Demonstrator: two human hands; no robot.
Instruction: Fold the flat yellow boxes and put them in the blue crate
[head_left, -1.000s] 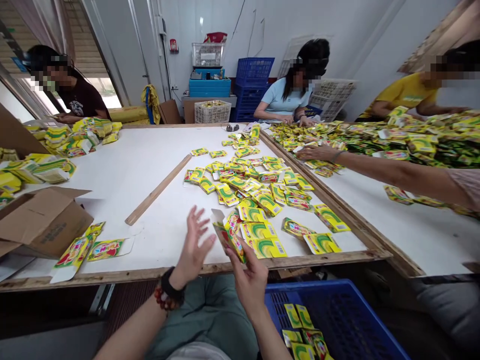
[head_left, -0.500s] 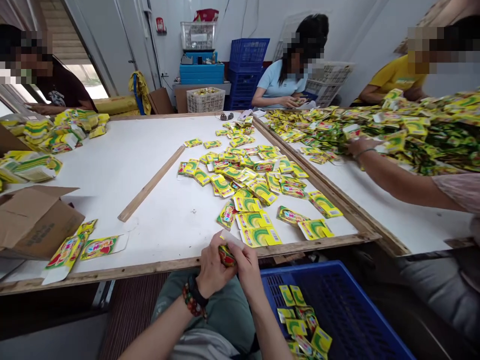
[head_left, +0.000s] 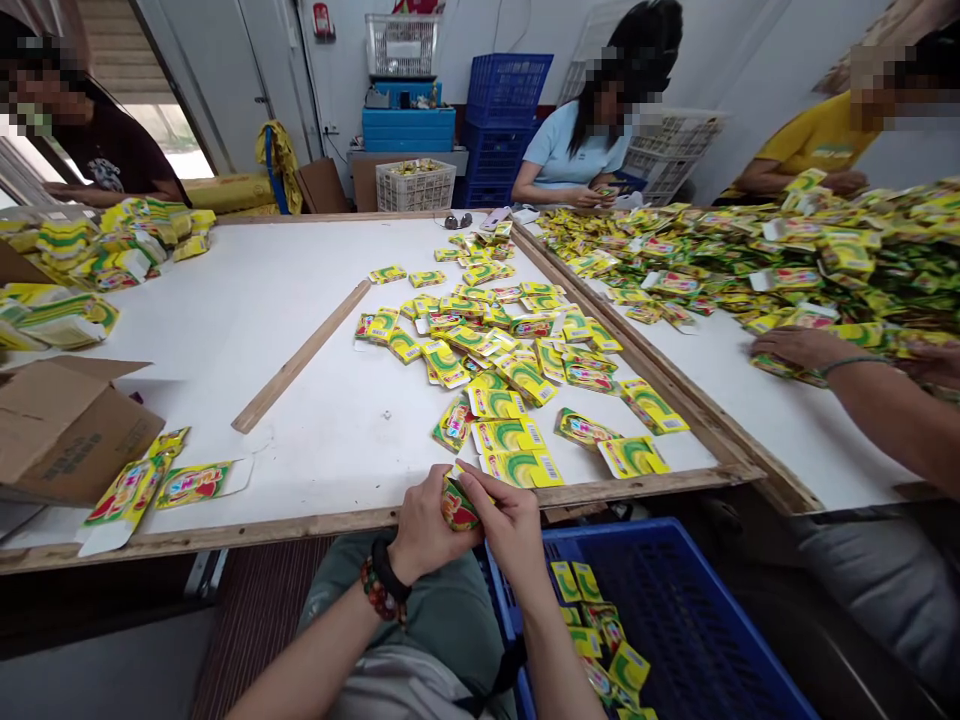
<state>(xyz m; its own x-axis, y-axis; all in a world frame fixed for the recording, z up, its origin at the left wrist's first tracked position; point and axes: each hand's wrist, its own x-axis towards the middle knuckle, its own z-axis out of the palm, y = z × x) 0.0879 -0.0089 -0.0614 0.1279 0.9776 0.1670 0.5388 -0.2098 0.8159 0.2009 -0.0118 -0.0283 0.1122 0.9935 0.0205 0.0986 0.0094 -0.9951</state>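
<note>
The left hand (head_left: 431, 525) and right hand (head_left: 510, 535) are pressed together in a firm grip around a small yellow printed carton (head_left: 459, 507), just over the wooden rim of the white tabletop (head_left: 255, 300). Flat yellow cartons (head_left: 480, 350) lie scattered beside a wooden strip (head_left: 300, 355), and an open cardboard box (head_left: 67, 430) sits at the left. Below the right hand stands a blue plastic crate (head_left: 675, 610). A white wire basket (head_left: 415, 186) and stacked blue crates (head_left: 506, 120) stand against the far wall.
</note>
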